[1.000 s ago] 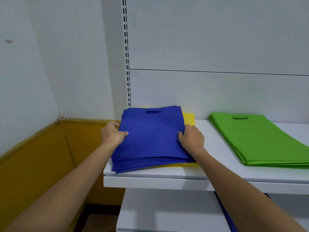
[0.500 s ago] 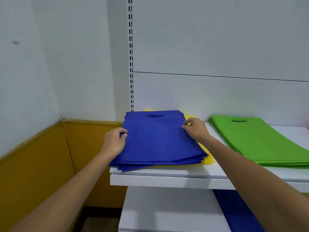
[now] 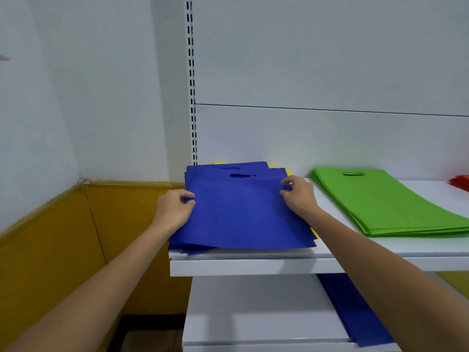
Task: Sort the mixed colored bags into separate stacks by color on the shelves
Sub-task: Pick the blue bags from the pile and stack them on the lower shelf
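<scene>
While the left hand and right hand each pinch a side edge of the top flat blue fabric bag, its stack lies on the white shelf; green fabric bags lie right of that stack.

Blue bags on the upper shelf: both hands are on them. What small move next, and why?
Probably lift the top blue bags straight up off the pile. The left hand and right hand pinch their side edges, yellow bags peek out beneath, and a lower blue bag already lies on the lower shelf.
</scene>
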The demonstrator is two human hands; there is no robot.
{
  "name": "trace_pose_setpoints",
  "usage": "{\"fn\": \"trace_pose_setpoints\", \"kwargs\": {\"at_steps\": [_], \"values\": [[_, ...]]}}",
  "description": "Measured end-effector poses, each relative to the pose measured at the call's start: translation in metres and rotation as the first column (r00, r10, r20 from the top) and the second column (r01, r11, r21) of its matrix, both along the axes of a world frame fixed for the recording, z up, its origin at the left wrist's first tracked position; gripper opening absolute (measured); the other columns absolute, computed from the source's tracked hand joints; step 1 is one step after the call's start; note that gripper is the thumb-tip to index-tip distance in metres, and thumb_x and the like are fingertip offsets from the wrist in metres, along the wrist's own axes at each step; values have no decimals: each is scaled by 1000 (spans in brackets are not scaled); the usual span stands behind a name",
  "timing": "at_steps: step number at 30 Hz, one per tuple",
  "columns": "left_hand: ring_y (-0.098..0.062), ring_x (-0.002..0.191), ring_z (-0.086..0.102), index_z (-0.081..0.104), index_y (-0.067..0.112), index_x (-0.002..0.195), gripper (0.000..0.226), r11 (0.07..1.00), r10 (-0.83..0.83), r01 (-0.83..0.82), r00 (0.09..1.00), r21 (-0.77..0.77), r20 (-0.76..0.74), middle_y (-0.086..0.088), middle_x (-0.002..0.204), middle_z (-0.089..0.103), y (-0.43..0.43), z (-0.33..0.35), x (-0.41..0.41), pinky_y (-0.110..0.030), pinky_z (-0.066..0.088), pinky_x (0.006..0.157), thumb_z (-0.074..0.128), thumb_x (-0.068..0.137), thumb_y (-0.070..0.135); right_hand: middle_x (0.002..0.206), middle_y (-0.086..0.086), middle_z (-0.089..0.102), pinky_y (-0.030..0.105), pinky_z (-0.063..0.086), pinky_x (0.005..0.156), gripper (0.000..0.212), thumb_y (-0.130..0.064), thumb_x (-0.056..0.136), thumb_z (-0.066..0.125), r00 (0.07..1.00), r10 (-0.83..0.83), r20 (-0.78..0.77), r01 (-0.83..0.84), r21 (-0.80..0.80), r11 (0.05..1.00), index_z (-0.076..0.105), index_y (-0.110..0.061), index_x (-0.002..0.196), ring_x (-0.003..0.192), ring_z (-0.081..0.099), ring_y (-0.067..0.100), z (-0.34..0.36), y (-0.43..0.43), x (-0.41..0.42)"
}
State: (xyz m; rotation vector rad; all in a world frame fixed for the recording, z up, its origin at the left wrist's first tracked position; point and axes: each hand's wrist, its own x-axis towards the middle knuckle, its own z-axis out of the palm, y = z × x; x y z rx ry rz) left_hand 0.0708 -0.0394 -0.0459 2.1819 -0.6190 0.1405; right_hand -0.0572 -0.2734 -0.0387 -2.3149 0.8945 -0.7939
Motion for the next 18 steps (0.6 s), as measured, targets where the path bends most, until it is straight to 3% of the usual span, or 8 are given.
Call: {"fn": "trace_pose_setpoints", "kwargs": {"at_steps": [3, 9, 14, 18], "values": [[-20, 116, 53, 60, 8, 120, 29, 999, -26, 25, 999, 34, 30, -6, 127, 59, -3, -2, -5, -27, 41, 96, 53, 92, 13, 119, 11, 61, 29, 41, 87, 31, -7, 89, 51, 997, -41, -72, 30, -146, 989, 60, -9, 119, 109, 54, 28, -4, 1, -4], [-20, 116, 53, 59, 8, 122, 30, 997, -55, 51, 997, 66, 56, -6, 127, 58, -5, -6, -6, -28, 41, 97, 53, 92, 12, 111, 13, 65, 38, 47, 82, 28, -9, 89, 46, 976, -148, -158, 89, -330, 940, 62, -6, 112, 104, 55, 34, -7, 10, -10], [-20, 114, 53, 60, 8, 120, 28, 996, -73, 68, 994, 66, 76, -7, 125, 59, -5, -6, -4, -28, 41, 96, 53, 92, 11, 121, 9, 61, 29, 40, 90, 31, -5, 89, 51, 998, -29, -60, 17, -190, 982, 63, -9, 118, 111, 54, 26, -6, 7, -10], [-21, 112, 55, 61, 8, 119, 28, 996, -81, 77, 992, 38, 92, -8, 122, 61, -6, 3, -5, -26, 40, 95, 53, 93, 11, 120, 12, 61, 21, 35, 87, 29, -5, 90, 52, 999, -23, 22, 26, -163, 986, 63, -6, 117, 110, 54, 25, 5, 4, -14]]}}
